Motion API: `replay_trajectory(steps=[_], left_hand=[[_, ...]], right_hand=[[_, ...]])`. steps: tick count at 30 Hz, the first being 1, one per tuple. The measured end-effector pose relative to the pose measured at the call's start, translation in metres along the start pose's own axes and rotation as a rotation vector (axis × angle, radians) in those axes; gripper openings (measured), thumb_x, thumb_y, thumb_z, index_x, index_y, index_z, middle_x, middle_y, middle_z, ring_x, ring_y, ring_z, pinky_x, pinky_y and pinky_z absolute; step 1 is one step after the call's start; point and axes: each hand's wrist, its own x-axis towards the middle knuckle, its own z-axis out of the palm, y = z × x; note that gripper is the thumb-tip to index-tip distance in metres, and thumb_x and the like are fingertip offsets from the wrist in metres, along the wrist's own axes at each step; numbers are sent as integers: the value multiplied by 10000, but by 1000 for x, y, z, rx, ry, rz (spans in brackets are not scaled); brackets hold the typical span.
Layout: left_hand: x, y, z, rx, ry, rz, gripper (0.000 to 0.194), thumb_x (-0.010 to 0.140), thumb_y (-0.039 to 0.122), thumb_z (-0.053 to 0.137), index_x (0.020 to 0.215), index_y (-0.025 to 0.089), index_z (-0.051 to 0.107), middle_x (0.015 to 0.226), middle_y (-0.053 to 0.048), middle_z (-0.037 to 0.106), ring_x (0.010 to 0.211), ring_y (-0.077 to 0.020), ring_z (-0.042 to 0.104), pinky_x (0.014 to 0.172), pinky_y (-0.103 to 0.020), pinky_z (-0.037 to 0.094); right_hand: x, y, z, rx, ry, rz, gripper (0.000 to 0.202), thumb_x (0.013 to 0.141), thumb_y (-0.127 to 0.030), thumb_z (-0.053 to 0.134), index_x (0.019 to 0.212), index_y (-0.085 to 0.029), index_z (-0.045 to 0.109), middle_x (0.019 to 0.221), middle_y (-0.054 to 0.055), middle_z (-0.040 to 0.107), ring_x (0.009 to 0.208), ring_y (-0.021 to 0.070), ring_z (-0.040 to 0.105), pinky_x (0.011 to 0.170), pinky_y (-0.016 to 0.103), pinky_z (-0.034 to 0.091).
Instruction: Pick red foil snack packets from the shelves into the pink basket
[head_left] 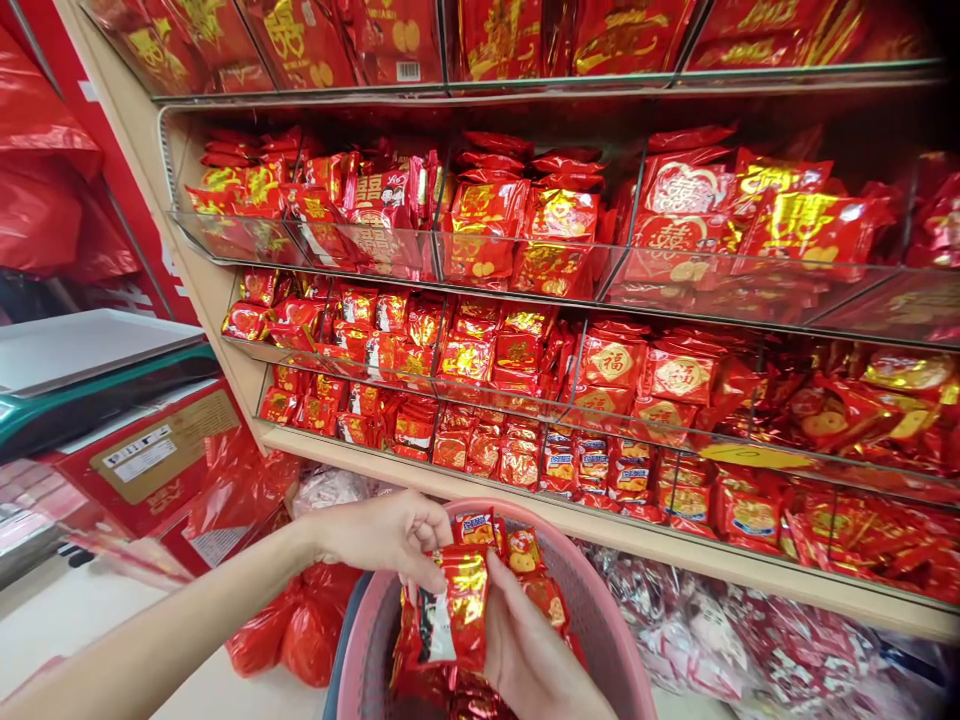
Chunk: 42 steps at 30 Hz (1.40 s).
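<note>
Over a pink plastic basket, both my hands hold a red and gold snack packet with a black and white picture on it. My left hand has its thumb on the packet's upper left, with the fingers curled. My right hand grips the packet's right side, thumb along its edge. More red snack packets lie in the basket below and behind. Whether several packets are stacked in my grip, I cannot tell.
A shelf rack with clear dividers, full of red packets, rises ahead. A scale and a red carton stand at left. Red plastic bags lie on the floor, and clear-wrapped goods sit under the rack at right.
</note>
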Motion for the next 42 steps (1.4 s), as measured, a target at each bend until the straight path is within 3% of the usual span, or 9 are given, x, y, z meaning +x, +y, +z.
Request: replay_trajectory(steps=[4, 9, 15, 22, 27, 32, 38, 42], left_hand=[[2, 2, 3, -61, 108, 17, 308, 644, 314, 767, 805, 175, 544, 634, 78, 590, 558, -70, 544, 530, -195, 431], [-1, -8, 7, -191, 217, 10, 323, 681, 350, 741, 858, 167, 543, 778, 20, 661, 648, -86, 590, 592, -212, 460], [-2, -21, 6, -162, 224, -50, 361, 653, 397, 748, 863, 163, 571, 733, 16, 659, 601, -93, 576, 547, -213, 433], [-2, -23, 3, -157, 218, -35, 395, 662, 423, 741, 911, 177, 559, 753, 30, 628, 596, -83, 568, 511, -195, 416], [-5, -20, 2, -192, 230, -46, 431, 744, 541, 628, 969, 176, 585, 761, 1, 638, 569, -103, 603, 544, -235, 467], [-4, -22, 0, -105, 289, -70, 429, 710, 541, 662, 896, 155, 676, 680, -4, 635, 561, -107, 599, 599, -250, 497], [3, -28, 4, -52, 276, -32, 370, 689, 487, 691, 898, 182, 691, 683, 17, 624, 563, -99, 560, 528, -215, 448], [8, -32, 9, 9, 273, -39, 362, 705, 478, 677, 899, 172, 685, 640, 21, 609, 575, -103, 550, 513, -197, 405]], right_hand=[[-3, -3, -1, 12, 13, -8, 473, 898, -504, 375, 1232, -206, 530, 1045, 48, 711, 993, 197, 623, 926, 395, 440], [-6, -8, 1, 16, 60, -54, 471, 887, -513, 392, 1185, -195, 570, 1084, 57, 698, 1009, 200, 615, 943, 393, 427], [-5, -5, 4, -9, 104, -15, 417, 891, -478, 407, 1144, -208, 599, 1056, 45, 710, 1024, 203, 609, 928, 393, 442], [-4, 2, -4, -6, 127, -34, 384, 892, -405, 461, 1178, -172, 568, 1048, 56, 714, 979, 188, 630, 907, 359, 458], [-3, 4, -11, -19, 227, -51, 354, 852, -341, 553, 1143, -140, 565, 1069, 76, 707, 953, 184, 641, 887, 352, 474], [-2, 7, -16, 25, 210, -50, 287, 841, -318, 573, 1077, -154, 573, 1017, 72, 720, 938, 186, 652, 863, 358, 489], [3, 17, -22, 1, 270, -67, 274, 730, -271, 711, 970, -183, 613, 956, 40, 736, 882, 176, 671, 826, 341, 511], [10, 30, -30, 12, 265, -24, 388, 643, -298, 776, 991, -207, 631, 966, 38, 734, 890, 204, 675, 804, 370, 529]])
